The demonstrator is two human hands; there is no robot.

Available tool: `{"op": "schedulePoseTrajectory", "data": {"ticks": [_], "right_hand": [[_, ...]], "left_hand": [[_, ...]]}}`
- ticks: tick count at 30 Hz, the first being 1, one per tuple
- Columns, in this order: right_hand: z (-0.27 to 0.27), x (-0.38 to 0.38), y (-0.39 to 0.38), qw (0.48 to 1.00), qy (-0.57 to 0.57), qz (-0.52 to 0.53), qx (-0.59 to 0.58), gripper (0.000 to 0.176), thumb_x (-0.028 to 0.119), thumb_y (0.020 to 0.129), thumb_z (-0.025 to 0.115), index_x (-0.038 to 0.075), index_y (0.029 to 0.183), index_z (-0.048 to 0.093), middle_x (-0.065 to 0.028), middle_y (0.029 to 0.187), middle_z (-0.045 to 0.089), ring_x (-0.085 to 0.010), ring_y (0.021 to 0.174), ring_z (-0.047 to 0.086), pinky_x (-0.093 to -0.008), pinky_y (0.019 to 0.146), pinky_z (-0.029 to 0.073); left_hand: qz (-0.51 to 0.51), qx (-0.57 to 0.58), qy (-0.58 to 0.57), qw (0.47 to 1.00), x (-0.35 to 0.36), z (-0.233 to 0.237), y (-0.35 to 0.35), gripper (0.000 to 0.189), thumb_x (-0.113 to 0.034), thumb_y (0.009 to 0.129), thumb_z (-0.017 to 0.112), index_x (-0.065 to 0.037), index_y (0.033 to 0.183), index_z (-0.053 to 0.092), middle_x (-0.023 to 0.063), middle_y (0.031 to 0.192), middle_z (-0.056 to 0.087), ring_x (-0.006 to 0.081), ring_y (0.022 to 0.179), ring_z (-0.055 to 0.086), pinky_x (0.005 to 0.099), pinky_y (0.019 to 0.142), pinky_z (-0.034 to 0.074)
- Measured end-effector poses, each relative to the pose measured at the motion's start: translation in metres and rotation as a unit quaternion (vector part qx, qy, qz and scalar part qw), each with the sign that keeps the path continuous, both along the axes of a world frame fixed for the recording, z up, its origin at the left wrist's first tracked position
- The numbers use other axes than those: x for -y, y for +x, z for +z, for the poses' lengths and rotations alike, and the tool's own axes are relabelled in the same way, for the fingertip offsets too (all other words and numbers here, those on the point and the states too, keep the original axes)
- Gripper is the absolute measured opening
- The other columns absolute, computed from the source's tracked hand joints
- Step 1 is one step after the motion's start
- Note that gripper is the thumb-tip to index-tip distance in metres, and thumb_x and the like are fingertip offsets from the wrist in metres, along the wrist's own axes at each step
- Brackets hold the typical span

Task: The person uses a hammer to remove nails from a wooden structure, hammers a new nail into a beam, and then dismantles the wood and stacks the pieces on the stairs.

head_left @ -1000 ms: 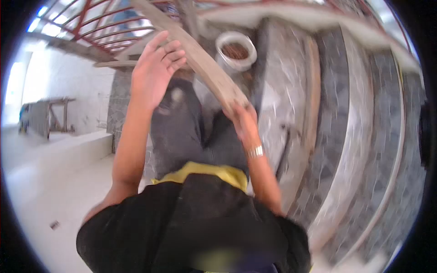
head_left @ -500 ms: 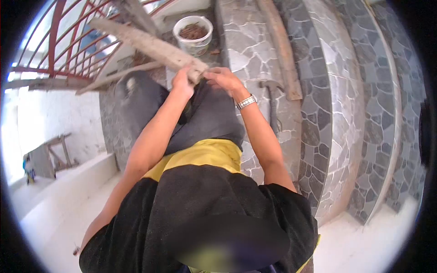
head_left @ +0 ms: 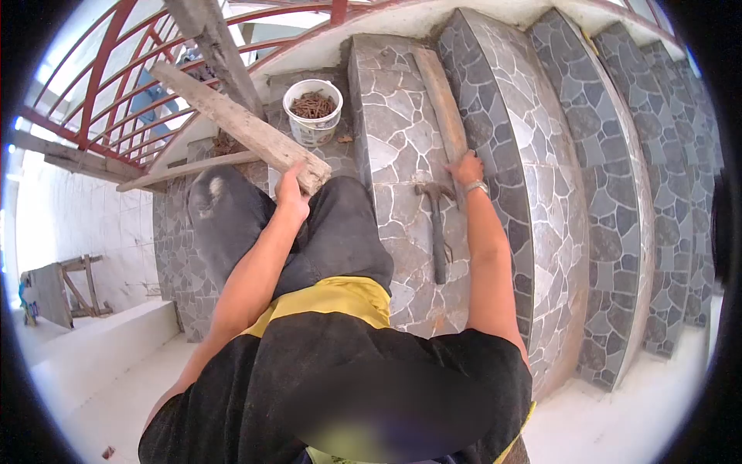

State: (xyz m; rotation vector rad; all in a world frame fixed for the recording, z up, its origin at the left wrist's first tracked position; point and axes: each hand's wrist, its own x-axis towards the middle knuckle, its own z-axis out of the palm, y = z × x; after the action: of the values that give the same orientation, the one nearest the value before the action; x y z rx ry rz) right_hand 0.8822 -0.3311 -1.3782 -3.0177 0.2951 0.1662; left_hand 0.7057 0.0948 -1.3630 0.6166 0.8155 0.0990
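Observation:
My left hand [head_left: 291, 192] grips the near end of a rough wooden beam [head_left: 232, 120], which slants up and away to the left over my knees. Off to the right, my right hand [head_left: 467, 169] is closed around the near end of a wooden board [head_left: 440, 100] lying along the stone-patterned step. Just left of that hand, a claw hammer [head_left: 437, 232] lies on the step with its head away from me. A white bucket [head_left: 312, 127] filled with rusty nails stands beyond my knees.
Stone-patterned stairs [head_left: 541, 193] rise to the right. Red metal railing [head_left: 116, 77] runs along the upper left, with an upright timber [head_left: 216, 54] against it. A thin wood strip [head_left: 189, 172] lies left of my knees. A wooden frame [head_left: 85, 286] stands at the far left.
My right hand has left the beam's end and moved right onto the board. My left hand still holds the beam. The view has shifted, showing more of the stairs and the whole hammer.

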Motion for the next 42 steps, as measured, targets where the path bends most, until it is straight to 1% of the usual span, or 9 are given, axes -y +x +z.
{"op": "schedulePoseTrajectory", "data": {"ticks": [3,4,7,10,13,25,32,35,42], "right_hand": [[0.020,0.016,0.022,0.991,0.125,0.048,-0.031,0.081,0.038,0.070,0.087,-0.006,0.129,0.055,-0.0273,0.121,0.064,-0.0389,0.111,0.064,-0.0470,0.098,0.051],[0.062,0.007,0.011,0.942,0.303,0.072,-0.127,0.063,0.039,0.082,0.074,-0.005,0.124,0.059,-0.0233,0.108,0.070,-0.0348,0.097,0.069,-0.0438,0.092,0.055],[0.089,-0.005,-0.003,0.658,0.702,-0.090,-0.256,0.057,0.041,0.091,0.057,-0.004,0.126,0.057,-0.0219,0.103,0.070,-0.0341,0.089,0.070,-0.0442,0.086,0.057],[0.108,-0.032,-0.026,0.590,0.769,-0.058,-0.240,0.055,0.041,0.094,0.047,-0.003,0.128,0.054,-0.0230,0.103,0.069,-0.0336,0.087,0.069,-0.0451,0.081,0.058],[0.102,-0.053,-0.038,0.546,0.809,-0.071,-0.207,0.054,0.036,0.092,0.051,-0.003,0.130,0.051,-0.0238,0.104,0.068,-0.0340,0.085,0.069,-0.0457,0.079,0.058],[0.092,-0.057,-0.061,0.594,0.756,-0.122,-0.247,0.053,0.033,0.091,0.054,-0.007,0.125,0.052,-0.0196,0.103,0.068,-0.0313,0.083,0.069,-0.0427,0.076,0.059],[0.111,-0.056,-0.152,0.648,0.740,-0.023,-0.177,0.053,0.028,0.085,0.065,-0.005,0.124,0.057,-0.0179,0.110,0.069,-0.0269,0.087,0.070,-0.0395,0.077,0.058],[0.097,-0.033,-0.185,0.876,0.461,0.133,-0.039,0.065,0.027,0.079,0.072,-0.003,0.134,0.053,-0.0210,0.111,0.069,-0.0341,0.094,0.068,-0.0416,0.087,0.055],[0.113,-0.008,-0.251,0.985,0.055,0.161,0.026,0.098,0.018,0.062,0.089,0.006,0.148,0.042,-0.0197,0.120,0.049,-0.0397,0.116,0.050,-0.0471,0.096,0.047]], "left_hand": [[0.006,0.008,0.003,1.000,-0.005,-0.005,-0.003,0.050,-0.021,0.089,0.068,-0.006,0.134,0.053,0.0100,0.131,0.060,0.0264,0.122,0.058,0.0425,0.104,0.048],[0.007,0.012,0.001,1.000,-0.005,-0.005,-0.003,0.050,-0.021,0.089,0.068,-0.005,0.134,0.052,0.0106,0.131,0.060,0.0267,0.122,0.058,0.0425,0.104,0.048],[0.000,0.014,-0.003,1.000,-0.005,-0.007,-0.001,0.053,-0.021,0.090,0.067,-0.003,0.136,0.050,0.0129,0.132,0.058,0.0281,0.121,0.059,0.0419,0.103,0.049],[-0.010,0.024,-0.012,1.000,-0.004,-0.004,0.001,0.054,-0.022,0.091,0.067,-0.002,0.138,0.048,0.0124,0.134,0.057,0.0279,0.123,0.058,0.0408,0.105,0.048],[0.006,0.027,0.002,1.000,-0.004,-0.005,0.001,0.054,-0.022,0.091,0.067,-0.002,0.137,0.048,0.0119,0.134,0.058,0.0276,0.124,0.058,0.0406,0.106,0.047],[0.000,0.029,-0.028,0.999,-0.008,-0.003,0.002,0.054,-0.021,0.091,0.063,0.000,0.139,0.046,0.0151,0.136,0.057,0.0291,0.125,0.057,0.0437,0.108,0.046],[-0.013,0.050,-0.032,0.998,-0.012,-0.007,0.000,0.058,-0.025,0.093,0.063,0.000,0.142,0.042,0.0152,0.139,0.055,0.0299,0.129,0.055,0.0455,0.110,0.043],[-0.004,0.057,-0.029,0.998,-0.012,0.000,-0.002,0.062,-0.030,0.094,0.065,-0.001,0.142,0.041,0.0138,0.138,0.055,0.0293,0.129,0.054,0.0457,0.110,0.043],[-0.039,0.054,0.005,0.998,-0.010,0.014,0.000,0.058,-0.029,0.094,0.066,-0.002,0.140,0.043,0.0131,0.136,0.056,0.0284,0.123,0.059,0.0440,0.104,0.049]]}}
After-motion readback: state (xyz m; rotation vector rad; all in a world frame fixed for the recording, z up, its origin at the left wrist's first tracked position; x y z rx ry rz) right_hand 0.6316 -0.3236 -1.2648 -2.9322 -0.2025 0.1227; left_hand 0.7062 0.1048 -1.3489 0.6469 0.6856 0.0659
